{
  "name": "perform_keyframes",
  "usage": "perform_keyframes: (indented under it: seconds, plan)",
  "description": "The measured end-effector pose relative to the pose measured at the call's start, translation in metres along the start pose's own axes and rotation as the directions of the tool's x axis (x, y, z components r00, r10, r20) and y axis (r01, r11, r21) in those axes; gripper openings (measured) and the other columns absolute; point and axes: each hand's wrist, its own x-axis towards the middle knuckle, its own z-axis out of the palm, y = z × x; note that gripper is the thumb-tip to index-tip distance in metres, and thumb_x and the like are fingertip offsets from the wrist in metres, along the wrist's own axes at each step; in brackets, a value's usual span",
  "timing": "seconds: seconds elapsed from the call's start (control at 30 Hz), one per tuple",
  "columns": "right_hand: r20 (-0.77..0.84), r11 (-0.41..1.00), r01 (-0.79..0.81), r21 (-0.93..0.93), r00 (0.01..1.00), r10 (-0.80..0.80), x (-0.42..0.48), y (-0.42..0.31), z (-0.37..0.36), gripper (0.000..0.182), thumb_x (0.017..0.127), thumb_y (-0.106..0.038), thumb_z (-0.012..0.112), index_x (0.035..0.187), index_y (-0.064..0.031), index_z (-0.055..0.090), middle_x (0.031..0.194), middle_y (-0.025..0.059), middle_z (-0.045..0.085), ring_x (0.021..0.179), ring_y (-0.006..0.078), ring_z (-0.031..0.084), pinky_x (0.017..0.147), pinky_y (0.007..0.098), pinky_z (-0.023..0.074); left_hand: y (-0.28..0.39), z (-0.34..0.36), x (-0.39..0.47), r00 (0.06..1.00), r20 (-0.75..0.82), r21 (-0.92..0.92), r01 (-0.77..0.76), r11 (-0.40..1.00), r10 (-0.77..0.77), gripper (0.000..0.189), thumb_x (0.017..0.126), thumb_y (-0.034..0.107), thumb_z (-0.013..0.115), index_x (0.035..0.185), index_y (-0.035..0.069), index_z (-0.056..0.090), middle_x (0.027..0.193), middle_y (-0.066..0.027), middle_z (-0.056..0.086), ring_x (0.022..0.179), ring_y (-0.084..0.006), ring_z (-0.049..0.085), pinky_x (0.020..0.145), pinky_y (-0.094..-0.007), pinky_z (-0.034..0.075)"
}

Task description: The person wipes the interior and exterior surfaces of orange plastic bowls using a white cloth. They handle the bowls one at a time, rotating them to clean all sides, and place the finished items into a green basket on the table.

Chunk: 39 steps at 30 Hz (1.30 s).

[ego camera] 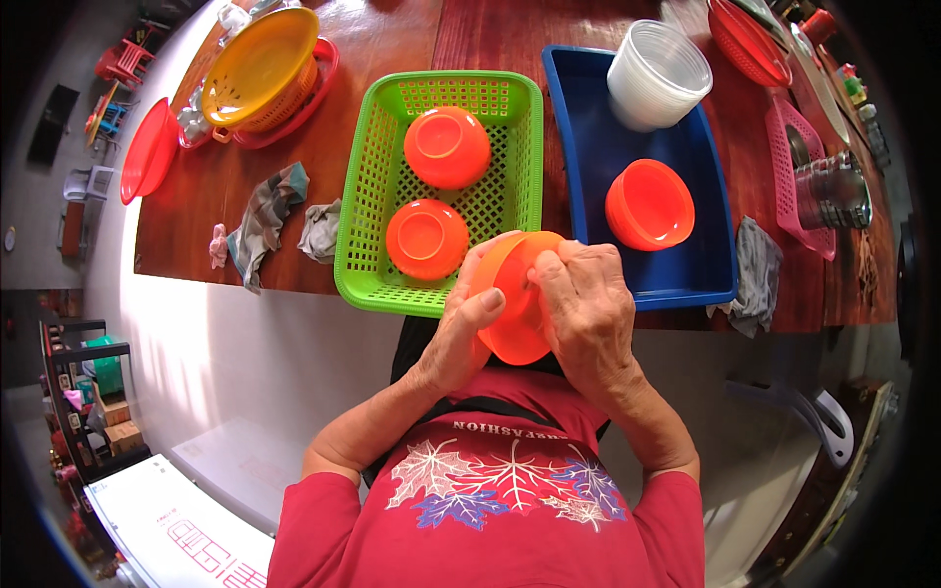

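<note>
An orange plastic bowl [518, 323] is tilted on its side above the table's front edge. My left hand [463, 316] grips it from the left, thumb along the rim. My right hand [588, 305] holds its other side, fingers bent at the rim; whether they also pinch something small cannot be told. Beyond my left hand, two orange bowls, one at the back [447, 147] and one in front [427, 239], lie upside down in a green plastic basket [349, 213]. To the right, more orange bowls [650, 205], nested upright, stand in a blue plastic tray [599, 162].
Clear plastic tubs [658, 76] are stacked at the blue tray's back. Rumpled cloths [265, 217] lie left of the basket, and a grey cloth [756, 275] hangs at the table's front edge. A yellow colander [261, 66] stands back left; a pink basket [790, 169] with metal bowls stands right.
</note>
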Motion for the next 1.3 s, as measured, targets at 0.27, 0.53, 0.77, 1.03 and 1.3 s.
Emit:
perform_keyframes:
  seconds: [0.27, 0.53, 0.77, 1.03, 1.3]
  plan:
    - [0.320, 0.942, -0.143, 0.305, 0.946, 0.040, -0.006, 0.000, -0.024, 0.027, 0.079, -0.003, 0.066, 0.105, 0.0025, 0.063, 0.107, 0.0169, 0.058, 0.098, 0.0335, 0.056, 0.078, 0.0392, 0.0538, 0.002, -0.006, 0.002, 1.000, -0.018, 0.122, -0.007, 0.992, 0.009, 0.076, 0.087, 0.041, 0.059, 0.147, 0.004, 0.029, 0.140, -0.0163, 0.047, 0.129, -0.0263, 0.048, 0.110, -0.0411, 0.038]
    - [0.254, 0.746, -0.058, 0.664, 0.955, -0.153, -0.015, 0.009, -0.028, 0.026, 0.078, 0.002, 0.068, 0.104, 0.0006, 0.066, 0.097, 0.0120, 0.064, 0.087, 0.0307, 0.060, 0.079, 0.0390, 0.0517, -0.001, -0.009, 0.002, 0.998, 0.022, 0.071, 0.061, 0.996, -0.062, 0.071, 0.090, 0.039, 0.057, 0.147, 0.005, 0.031, 0.134, -0.0149, 0.052, 0.122, -0.0232, 0.054, 0.105, -0.0374, 0.043]
    - [0.100, 0.940, -0.118, 0.321, 0.991, 0.090, -0.005, -0.009, -0.026, 0.048, 0.075, -0.005, 0.076, 0.119, 0.0056, 0.059, 0.114, 0.0217, 0.057, 0.105, 0.0383, 0.057, 0.092, 0.0436, 0.0500, -0.003, 0.004, -0.002, 0.995, 0.006, -0.066, 0.098, 0.993, -0.098, 0.072, 0.092, 0.041, 0.054, 0.147, 0.001, 0.032, 0.138, -0.0146, 0.049, 0.126, -0.0239, 0.050, 0.110, -0.0392, 0.038]
    - [0.397, 0.989, 0.040, 0.145, 0.913, -0.095, -0.008, 0.001, -0.041, 0.039, 0.082, -0.007, 0.061, 0.118, 0.0070, 0.060, 0.093, 0.0144, 0.060, 0.093, 0.0272, 0.062, 0.074, 0.0345, 0.0553, 0.005, -0.003, -0.003, 0.989, 0.019, 0.018, 0.144, 0.989, -0.145, 0.070, 0.090, 0.041, 0.055, 0.145, 0.003, 0.034, 0.137, -0.0157, 0.050, 0.126, -0.0254, 0.051, 0.109, -0.0401, 0.040]
    - [0.160, 0.904, 0.083, 0.420, 0.974, -0.163, -0.013, -0.003, -0.022, 0.026, 0.079, -0.010, 0.065, 0.104, -0.0006, 0.064, 0.081, 0.0076, 0.058, 0.072, 0.0211, 0.064, 0.059, 0.0335, 0.0544, -0.012, -0.040, 0.005, 0.941, 0.326, -0.299, 0.196, 0.934, -0.093, 0.069, 0.089, 0.052, 0.054, 0.134, 0.000, 0.049, 0.110, -0.0108, 0.064, 0.099, -0.0220, 0.065, 0.089, -0.0353, 0.051]
